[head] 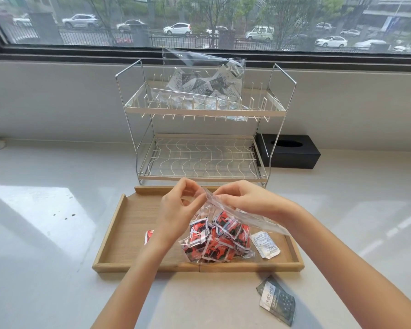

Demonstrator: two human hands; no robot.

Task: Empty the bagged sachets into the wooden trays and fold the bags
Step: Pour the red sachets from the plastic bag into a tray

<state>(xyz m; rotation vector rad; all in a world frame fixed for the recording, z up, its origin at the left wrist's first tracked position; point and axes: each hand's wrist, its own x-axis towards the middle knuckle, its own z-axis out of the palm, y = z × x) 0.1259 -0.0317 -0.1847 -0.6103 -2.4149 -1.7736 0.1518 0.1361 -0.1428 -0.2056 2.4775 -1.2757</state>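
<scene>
Pinching the mouth of the clear bag (214,236) of red sachets, the left hand (176,210) and right hand (244,200) hold its top edge between curled fingers. Bag rests in the wooden tray (126,224), centre. A white sachet (266,244) lies at 3 o'clock of the bag; a dark sachet (277,301) lies on the counter at 5 o'clock; a second bag (207,81) sits on the wire rack (199,153) at 12 o'clock

Two bare forearms and hands

Left hand (176,210) and right hand (247,200) wear no gloves, rings or watch; both arms are unsleeved as far as the frame's lower edge.
</scene>
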